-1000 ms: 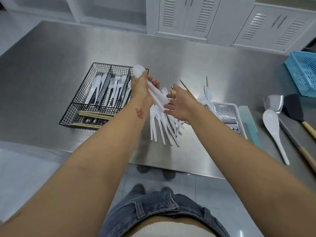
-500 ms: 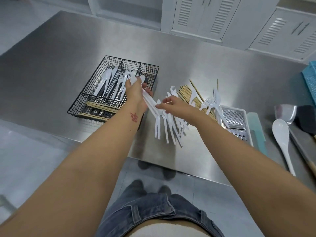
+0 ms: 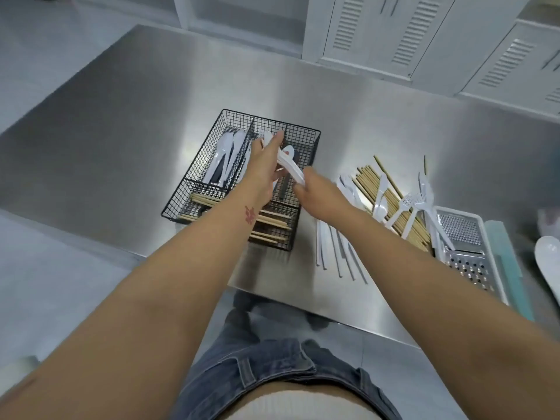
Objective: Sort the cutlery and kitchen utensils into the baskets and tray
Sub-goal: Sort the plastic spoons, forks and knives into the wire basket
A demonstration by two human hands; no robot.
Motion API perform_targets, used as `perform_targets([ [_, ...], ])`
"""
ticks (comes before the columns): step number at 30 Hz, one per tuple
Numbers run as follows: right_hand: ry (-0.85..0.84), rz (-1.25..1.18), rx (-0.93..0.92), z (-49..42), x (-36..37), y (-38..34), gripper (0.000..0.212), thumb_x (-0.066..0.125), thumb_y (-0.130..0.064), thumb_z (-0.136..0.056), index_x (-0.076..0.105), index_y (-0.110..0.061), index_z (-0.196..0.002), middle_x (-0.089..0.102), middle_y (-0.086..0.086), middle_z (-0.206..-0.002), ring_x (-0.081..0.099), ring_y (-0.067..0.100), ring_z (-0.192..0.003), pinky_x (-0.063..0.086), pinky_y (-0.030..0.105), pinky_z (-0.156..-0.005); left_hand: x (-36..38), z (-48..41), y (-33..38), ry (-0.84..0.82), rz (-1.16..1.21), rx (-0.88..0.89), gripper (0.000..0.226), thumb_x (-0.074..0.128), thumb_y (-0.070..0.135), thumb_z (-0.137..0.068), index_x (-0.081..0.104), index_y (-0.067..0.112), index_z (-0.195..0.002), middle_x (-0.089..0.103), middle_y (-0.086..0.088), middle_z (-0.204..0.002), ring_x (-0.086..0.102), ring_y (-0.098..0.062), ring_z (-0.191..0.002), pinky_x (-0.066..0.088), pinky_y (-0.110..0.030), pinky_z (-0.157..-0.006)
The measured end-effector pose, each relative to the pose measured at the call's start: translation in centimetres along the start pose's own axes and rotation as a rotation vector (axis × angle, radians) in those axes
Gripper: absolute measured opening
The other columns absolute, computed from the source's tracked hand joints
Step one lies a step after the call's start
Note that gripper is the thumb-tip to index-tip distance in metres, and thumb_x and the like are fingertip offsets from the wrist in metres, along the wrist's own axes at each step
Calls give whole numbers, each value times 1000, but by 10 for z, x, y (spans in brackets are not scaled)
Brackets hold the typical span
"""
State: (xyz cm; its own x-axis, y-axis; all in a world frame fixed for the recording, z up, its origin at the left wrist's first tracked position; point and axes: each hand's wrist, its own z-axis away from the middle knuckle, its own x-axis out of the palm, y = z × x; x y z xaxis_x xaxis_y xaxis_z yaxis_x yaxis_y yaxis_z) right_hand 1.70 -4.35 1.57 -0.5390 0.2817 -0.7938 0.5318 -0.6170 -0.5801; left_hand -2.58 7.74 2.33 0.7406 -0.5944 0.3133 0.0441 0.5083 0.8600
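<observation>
Cutlery (image 3: 290,167), a white plastic bundle, hung over the basket (image 3: 306,140), the left hand (image 3: 263,165) curled round one end and the right hand (image 3: 316,194) gripping the other, so a loose piece might have slipped into the wrong compartment or onto the steel table (image 3: 121,116) before white louvred cabinets (image 3: 394,34).

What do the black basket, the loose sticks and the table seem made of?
Black basket: thin metal wire, apparently, coated matte black; open grid. Loose sticks: pale tan, dull, probably bamboo or wood. Table: likely stainless steel, brushed; grey sheen with soft streaked reflections.
</observation>
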Motion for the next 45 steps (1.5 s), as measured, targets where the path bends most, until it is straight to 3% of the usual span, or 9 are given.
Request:
perform_targets([
  [7, 145, 197, 426, -43, 15, -19, 23, 42, -16, -95, 42, -5, -115, 60, 11, -94, 56, 31, -80, 36, 32, -59, -88, -56, 23, 174, -1416, 564, 62, 37, 47, -100, 25, 17, -152, 31, -13, -155, 23, -29, -144, 17, -45, -119],
  [12, 116, 326, 590, -66, 32, -33, 50, 54, -13, -87, 36, -9, -134, 63, 10, -113, 61, 31, -102, 37, 33, -67, -144, -83, 17, -6, -1854, 520, 74, 16, 63, -96, 7, 21, -156, 0, -8, -164, -10, -24, -150, -7, -47, -119],
  [16, 98, 435, 576, -73, 46, -35, 64, 59, -16, -85, 28, -9, -141, 64, 11, -115, 61, 32, -106, 38, 35, -71, -158, -90, 7, -103, -1851, 492, 77, 4, 68, -93, 3, 23, -156, -6, -5, -164, -15, -20, -149, -9, -45, -119],
  [22, 295, 590, 346, -66, 59, -25, 42, 48, -33, -94, 43, -7, -127, 53, 10, -119, 57, 29, -101, 32, 35, -60, -158, -89, 4, -94, -1833, 493, 77, 2, 67, -93, 3, 23, -156, -6, -5, -164, -16, -18, -149, -10, -43, -120],
  [25, 301, 722, 158, -64, 60, -16, 37, 43, -26, -94, 46, -10, -127, 52, 9, -125, 44, 29, -115, 33, 41, -87, -157, -88, 3, -87, -1840, 491, 76, 3, 65, -94, 3, 22, -156, -7, -5, -164, -16, -18, -149, -10, -42, -120],
  [28, 155, 655, 140, -62, 63, -9, 45, 32, -37, -99, 39, -22, -140, 42, 3, -145, 22, 26, -140, 16, 48, -109, -157, -88, 4, -85, -1847, 486, 75, 3, 65, -94, 3, 23, -156, -7, -5, -164, -16, -18, -149, -11, -41, -119],
  [31, 49, 587, 191, -63, 62, -1, 51, 21, -47, -100, 23, -35, -149, 20, 0, -159, 1, 24, -149, -1, 53, -115, -157, -87, 4, -87, -1845, 476, 75, 3, 65, -94, 2, 23, -156, -7, -5, -164, -17, -18, -148, -12, -41, -119],
  [38, 147, 509, 96, -47, 50, 6, 52, 25, -42, -102, 24, -26, -151, 19, -1, -160, 6, 17, -149, 2, 47, -117, -148, -80, 8, -33, -1873, 486, 74, 8, 61, -97, 5, 17, -156, 1, -7, -164, -8, -19, -150, -11, -44, -120],
  [45, 221, 443, 60, -5, 24, 41, 50, 30, -34, -103, 28, -19, -150, 25, 2, -158, 14, 20, -148, 8, 40, -118, -83, -34, -23, -58, -1641, 565, 64, 22, 48, -102, 18, 10, -154, 14, -11, -162, 6, -23, -150, -1, -39, -122],
])
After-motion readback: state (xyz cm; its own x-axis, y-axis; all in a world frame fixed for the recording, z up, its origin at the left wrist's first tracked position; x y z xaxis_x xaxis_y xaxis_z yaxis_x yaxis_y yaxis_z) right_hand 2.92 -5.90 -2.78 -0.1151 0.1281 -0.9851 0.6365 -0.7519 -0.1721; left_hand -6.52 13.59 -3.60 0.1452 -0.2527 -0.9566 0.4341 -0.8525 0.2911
